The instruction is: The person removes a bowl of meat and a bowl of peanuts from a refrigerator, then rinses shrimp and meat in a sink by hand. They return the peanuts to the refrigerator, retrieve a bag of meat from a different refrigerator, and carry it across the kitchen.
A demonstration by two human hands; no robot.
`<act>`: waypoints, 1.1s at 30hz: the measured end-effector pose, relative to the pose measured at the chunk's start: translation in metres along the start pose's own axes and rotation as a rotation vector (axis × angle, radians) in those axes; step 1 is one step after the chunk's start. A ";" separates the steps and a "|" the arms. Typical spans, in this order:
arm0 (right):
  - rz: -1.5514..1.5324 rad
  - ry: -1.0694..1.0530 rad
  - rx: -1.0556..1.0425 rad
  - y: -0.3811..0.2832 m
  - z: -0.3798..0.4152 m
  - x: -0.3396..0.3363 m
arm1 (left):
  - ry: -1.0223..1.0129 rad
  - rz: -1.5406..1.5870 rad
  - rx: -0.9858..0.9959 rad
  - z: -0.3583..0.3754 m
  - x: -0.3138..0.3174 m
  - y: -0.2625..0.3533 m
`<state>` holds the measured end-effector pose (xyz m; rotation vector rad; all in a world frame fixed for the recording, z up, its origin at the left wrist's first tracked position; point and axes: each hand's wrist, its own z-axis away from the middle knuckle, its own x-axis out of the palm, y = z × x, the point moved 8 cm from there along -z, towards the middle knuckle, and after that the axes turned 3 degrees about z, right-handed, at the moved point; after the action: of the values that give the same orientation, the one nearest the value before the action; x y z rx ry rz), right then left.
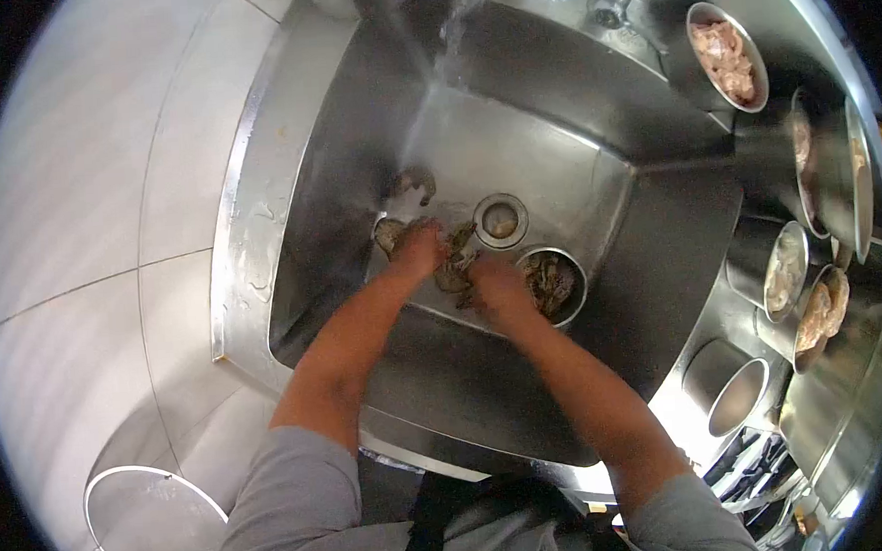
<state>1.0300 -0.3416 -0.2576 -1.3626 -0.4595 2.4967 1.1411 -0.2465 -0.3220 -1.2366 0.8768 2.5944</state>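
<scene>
Single feed on my side: head camera, worn by person, looking forward and steeply down over own arms. Sleeves (294, 483) closest to lens, at bottom edge; left hand (420, 249) and right hand (498, 284) farther off, near center. Sink (555, 175) fills middle, seen from above, faucet (612, 9) toward top. Very wide lens: I get pale tiles (78, 195) at left, metal containers (739, 400) down right, straight lines bowed, corners black.
</scene>
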 end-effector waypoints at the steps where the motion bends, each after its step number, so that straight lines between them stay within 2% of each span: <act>1: 0.079 0.010 -0.070 -0.019 -0.011 0.028 | -0.137 0.072 -0.067 0.002 0.013 -0.010; 3: 0.160 0.027 -0.138 -0.027 -0.024 0.083 | -0.162 -0.053 -0.090 -0.001 0.040 -0.005; 5: 0.500 0.334 -0.132 -0.028 -0.039 0.102 | -0.163 -0.189 -0.118 -0.020 0.057 -0.013; 6: 0.490 0.339 -0.132 -0.027 -0.042 0.104 | -0.152 -0.216 -0.041 -0.026 0.062 -0.013; 7: 0.517 0.243 -0.104 -0.022 -0.043 0.114 | -0.150 -0.242 0.037 -0.027 0.068 -0.014; 8: 0.547 0.144 -0.077 -0.016 -0.043 0.123 | -0.159 -0.246 0.035 -0.028 0.073 -0.020; 10: 0.502 0.079 -0.078 -0.010 -0.044 0.121 | -0.212 -0.154 -0.127 -0.029 0.066 -0.027; 11: 0.457 0.014 -0.078 -0.008 -0.045 0.122 | -0.212 -0.153 -0.129 -0.029 0.060 -0.027; 12: 0.457 0.016 -0.081 -0.010 -0.046 0.114 | -0.030 -0.047 -0.139 -0.031 0.040 -0.031; 13: 0.356 -0.080 -0.022 -0.007 -0.050 0.110 | 0.155 0.057 -0.147 -0.034 0.018 -0.038; 14: 0.252 -0.179 0.039 -0.003 -0.050 0.112 | 0.264 0.260 -0.120 -0.065 0.036 -0.080; 15: 0.251 -0.183 0.044 0.000 -0.049 0.113 | 0.370 0.467 -0.091 -0.098 0.055 -0.121; 17: -0.056 -0.031 0.032 0.006 -0.042 0.108 | 0.417 0.060 -0.014 -0.083 -0.051 -0.041; 18: -0.054 -0.043 0.042 0.007 -0.036 0.111 | 0.407 0.071 -0.014 -0.095 -0.049 -0.047; 20: -0.101 0.078 0.137 0.011 -0.028 0.101 | 0.297 -0.114 -0.114 -0.120 -0.039 -0.068; 24: -0.097 0.105 0.213 0.023 -0.019 0.140 | 0.165 -0.018 -0.149 -0.104 -0.039 -0.055; 26: 0.276 0.210 0.106 0.013 -0.018 0.135 | 0.127 -0.233 -0.135 -0.105 -0.024 -0.067; 27: 0.271 0.212 0.126 0.015 -0.017 0.134 | 0.119 -0.237 -0.116 -0.102 -0.016 -0.073; 29: 0.086 0.096 0.054 0.009 -0.019 0.137 | 0.198 -0.446 -0.095 -0.089 -0.010 -0.080; 30: 0.082 0.096 0.068 0.010 -0.022 0.136 | 0.192 -0.447 -0.082 -0.084 -0.011 -0.076; 32: -0.087 -0.103 0.172 0.011 -0.028 0.146 | 0.246 -0.423 -0.139 -0.070 -0.028 -0.077; 33: -0.090 -0.096 0.169 0.006 -0.022 0.139 | 0.251 -0.429 -0.139 -0.061 -0.037 -0.076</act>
<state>0.9752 -0.2923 -0.3781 -1.1382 -0.3135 2.4725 1.2331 -0.2134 -0.3586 -1.6074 0.4058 2.2199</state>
